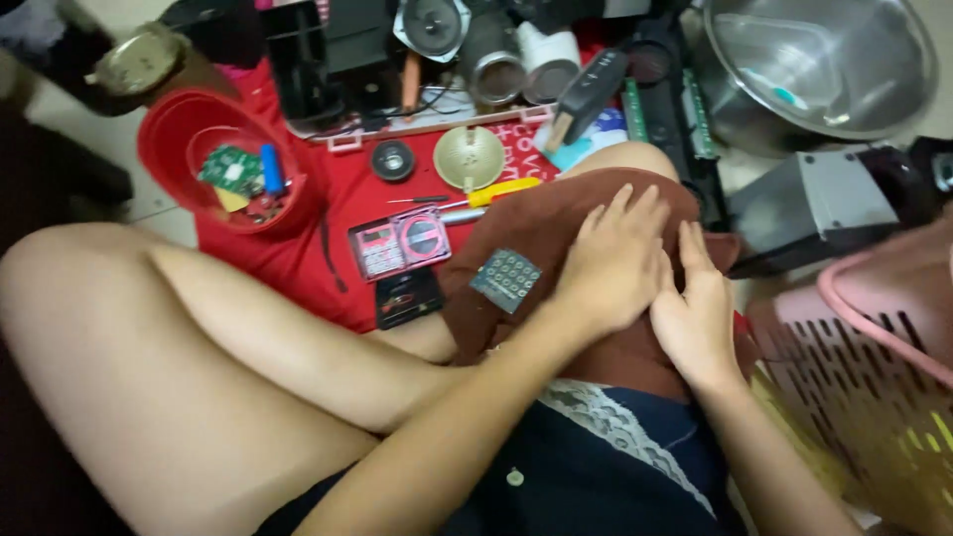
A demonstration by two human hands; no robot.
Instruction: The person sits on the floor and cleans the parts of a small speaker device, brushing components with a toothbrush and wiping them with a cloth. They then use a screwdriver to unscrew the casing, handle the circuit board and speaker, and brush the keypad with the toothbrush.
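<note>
Brown cloth (pixel 556 233) lies draped over my knee, and both hands press flat on it: left hand (pixel 615 263) spread wide, right hand (pixel 695 308) just beside, fingers straight, grip closed on nothing. A small grey keypad (pixel 506 280) rests on the cloth, near my left hand.

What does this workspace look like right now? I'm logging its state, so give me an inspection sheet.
Surface: red cloth spread on the floor.
Job's things: brown cloth over the knee, grey keypad piece lying on it.
Clutter: red bowl with parts, yellow-handled screwdriver, small disassembled device, steel bowl, pink basket.
Grippers: left hand and right hand flat on the brown cloth.
Cables: dark wires near the speaker parts.
Surroundings: nothing seen.
</note>
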